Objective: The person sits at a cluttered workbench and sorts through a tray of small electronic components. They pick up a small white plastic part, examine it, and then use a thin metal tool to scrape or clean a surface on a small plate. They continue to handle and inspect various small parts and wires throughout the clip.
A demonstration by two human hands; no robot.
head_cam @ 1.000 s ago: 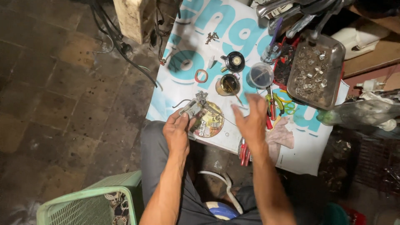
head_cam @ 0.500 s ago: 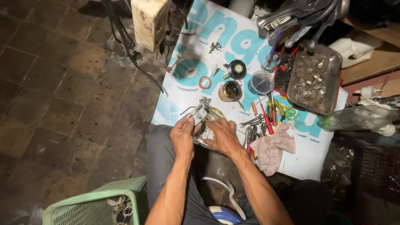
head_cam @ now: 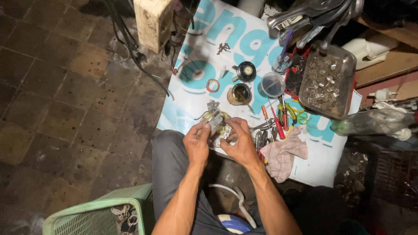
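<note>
Metal part (head_cam: 216, 123), small & grey w/ bent wires, sits over the white-and-blue sheet (head_cam: 198, 93), long side tilted up-left. Left hand (head_cam: 197, 143) & right hand (head_cam: 237, 142) both pinch it, fingers curled tight.

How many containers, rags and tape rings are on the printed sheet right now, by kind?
Metal tray of small parts: 1
Round jars or cups: 3 (dark-lidded jar, open jar with a stick, clear cup)
Rag: 1
Tape ring: 1
Total: 6
Both hands, left and right, hold a small metal part together.
</note>
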